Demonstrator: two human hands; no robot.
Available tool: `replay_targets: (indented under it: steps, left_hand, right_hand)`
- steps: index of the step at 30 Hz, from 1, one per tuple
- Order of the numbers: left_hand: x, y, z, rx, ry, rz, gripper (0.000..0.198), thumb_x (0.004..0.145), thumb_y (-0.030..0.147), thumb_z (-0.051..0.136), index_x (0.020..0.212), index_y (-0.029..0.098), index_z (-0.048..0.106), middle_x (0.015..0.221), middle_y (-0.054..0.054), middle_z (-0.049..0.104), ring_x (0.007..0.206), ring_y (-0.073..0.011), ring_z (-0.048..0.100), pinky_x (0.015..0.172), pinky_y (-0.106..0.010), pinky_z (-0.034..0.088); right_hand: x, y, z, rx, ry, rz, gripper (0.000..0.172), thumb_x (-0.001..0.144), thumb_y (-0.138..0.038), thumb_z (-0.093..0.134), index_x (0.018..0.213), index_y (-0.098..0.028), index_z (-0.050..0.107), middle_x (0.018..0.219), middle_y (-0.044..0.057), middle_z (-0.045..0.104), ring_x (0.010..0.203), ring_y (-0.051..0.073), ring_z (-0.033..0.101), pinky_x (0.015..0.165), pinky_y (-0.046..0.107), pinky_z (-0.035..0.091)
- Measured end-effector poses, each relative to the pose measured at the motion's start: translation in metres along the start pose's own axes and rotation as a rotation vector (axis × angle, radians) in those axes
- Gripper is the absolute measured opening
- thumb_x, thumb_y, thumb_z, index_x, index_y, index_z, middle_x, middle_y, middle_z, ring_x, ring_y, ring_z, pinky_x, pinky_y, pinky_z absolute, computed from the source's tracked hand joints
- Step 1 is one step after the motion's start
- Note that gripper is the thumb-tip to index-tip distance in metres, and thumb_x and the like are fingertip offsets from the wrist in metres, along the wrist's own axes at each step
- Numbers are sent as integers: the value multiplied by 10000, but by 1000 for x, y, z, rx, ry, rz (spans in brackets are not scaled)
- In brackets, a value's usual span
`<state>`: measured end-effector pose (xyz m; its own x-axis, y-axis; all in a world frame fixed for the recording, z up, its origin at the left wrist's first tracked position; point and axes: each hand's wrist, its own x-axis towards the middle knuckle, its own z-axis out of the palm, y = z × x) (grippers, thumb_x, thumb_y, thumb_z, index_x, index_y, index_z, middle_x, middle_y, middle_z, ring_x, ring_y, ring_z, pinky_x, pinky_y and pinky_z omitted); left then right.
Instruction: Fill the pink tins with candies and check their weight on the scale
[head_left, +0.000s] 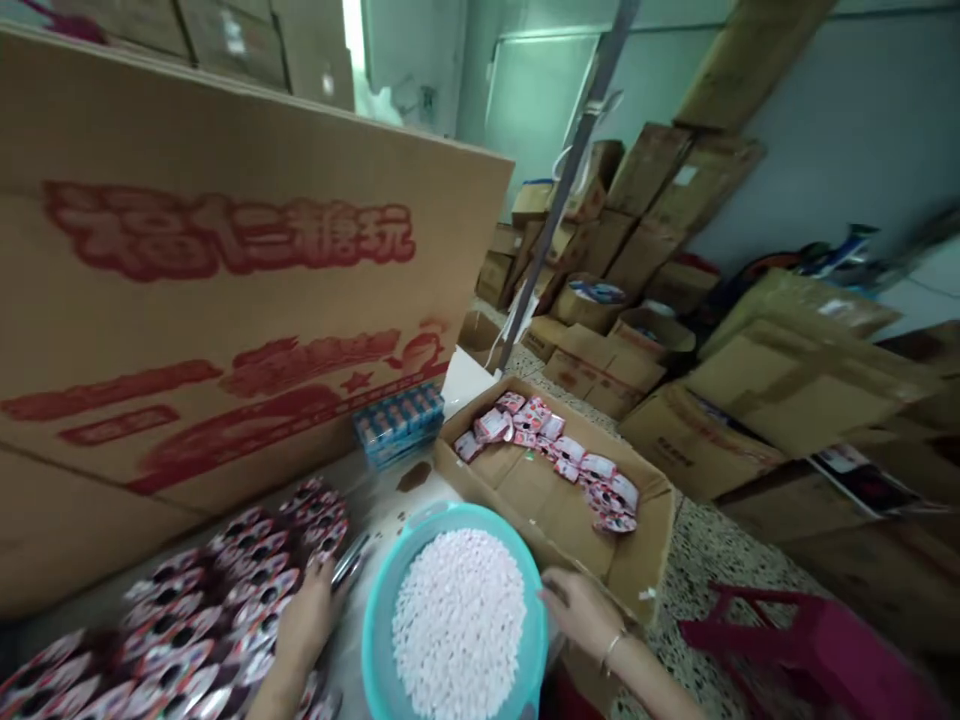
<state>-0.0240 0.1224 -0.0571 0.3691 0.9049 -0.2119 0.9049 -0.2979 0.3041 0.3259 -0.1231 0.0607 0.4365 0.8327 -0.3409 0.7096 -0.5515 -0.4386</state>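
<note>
A turquoise basin (373, 610), heaped with small white pellets (459, 625) that look like candies, stands in front of me. My left hand (309, 610) is left of it, at the edge of rows of dark, shiny, pink-and-white packages (255, 560). Its fingers are closed beside a shiny silvery object (349, 562); blur hides exactly what they grip. My right hand (577, 605), a bracelet on its wrist, is at the basin's right rim. Its fingers look loosely apart, and I see nothing in them. Beyond it, a shallow cardboard box (517, 490) contains several small pink-and-white packets (592, 480).
A big carton with red lettering (247, 240) walls off the back left. Blue packs (401, 425) are stacked against it. A slanted grey pole (559, 200) rises behind the shallow box. Cartons (735, 400) pile up at right, and a magenta stool (817, 640) stands on the speckled floor.
</note>
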Motion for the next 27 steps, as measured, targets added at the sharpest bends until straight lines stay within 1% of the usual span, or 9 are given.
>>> replay_targets:
  steps: [3, 5, 7, 9, 13, 16, 19, 23, 27]
  left_hand:
    - [-6, 5, -5, -39, 148, -67, 444, 879, 471, 386, 1166, 164, 528, 1132, -147, 579, 927, -280, 618, 765, -367, 484]
    - [-21, 26, -14, -114, 235, -85, 455, 858, 541, 406, 1098, 186, 556, 988, -102, 614, 851, -260, 614, 717, -343, 480]
    - [-42, 60, -17, -225, 266, -64, 426, 831, 573, 449, 990, 202, 583, 834, -45, 615, 741, -212, 594, 664, -297, 462]
    - [-64, 103, -12, -332, 251, -41, 384, 810, 572, 485, 865, 205, 584, 689, 5, 568, 625, -160, 539, 604, -254, 428]
    - [-103, 187, 13, -462, 211, -63, 341, 803, 527, 499, 755, 194, 556, 601, 32, 513, 572, -122, 473, 575, -224, 395]
    - [-117, 230, 28, -481, 152, -85, 317, 817, 491, 477, 733, 191, 536, 592, 26, 513, 575, -124, 469, 572, -230, 380]
    - [-120, 252, 35, -438, 100, -103, 291, 823, 455, 469, 694, 196, 503, 572, 35, 487, 555, -116, 448, 562, -231, 355]
    - [-115, 267, 41, -395, 61, -130, 283, 821, 433, 478, 665, 197, 481, 560, 42, 474, 551, -112, 448, 558, -228, 346]
    - [-103, 279, 44, -388, 18, -137, 246, 813, 433, 499, 783, 194, 547, 618, 31, 536, 590, -124, 499, 591, -233, 386]
  right_hand:
    - [32, 29, -77, -202, 320, -54, 367, 925, -377, 424, 1109, -164, 659, 1047, 147, 677, 1002, 268, 623, 916, 380, 461]
    - [65, 65, -128, -367, 434, 51, 397, 916, -339, 455, 1218, -126, 601, 1240, 199, 592, 1165, 305, 541, 988, 416, 415]
    - [103, 107, -167, -471, 461, 218, 488, 907, -299, 482, 1350, -95, 488, 1384, 224, 484, 1300, 327, 427, 1030, 443, 375]
    - [139, 145, -189, -510, 392, 334, 577, 913, -356, 495, 1416, -89, 404, 1413, 232, 456, 1348, 335, 372, 1044, 460, 353]
    - [188, 198, -196, -444, 85, 337, 496, 928, -432, 457, 1323, -140, 524, 1180, 202, 640, 1093, 291, 607, 883, 385, 464]
    - [198, 225, -193, -417, 5, 264, 417, 951, -396, 392, 1213, -150, 605, 1115, 193, 666, 1005, 281, 642, 812, 360, 477]
    - [199, 255, -199, -388, 31, 254, 408, 952, -379, 371, 1181, -144, 615, 1054, 205, 678, 922, 294, 657, 748, 367, 473]
    - [205, 291, -217, -349, 44, 287, 366, 931, -387, 409, 1058, -144, 652, 797, 185, 682, 733, 277, 647, 679, 382, 468]
    - [209, 300, -228, -342, 67, 316, 355, 926, -373, 421, 1083, -150, 648, 869, 214, 675, 774, 307, 645, 685, 426, 460]
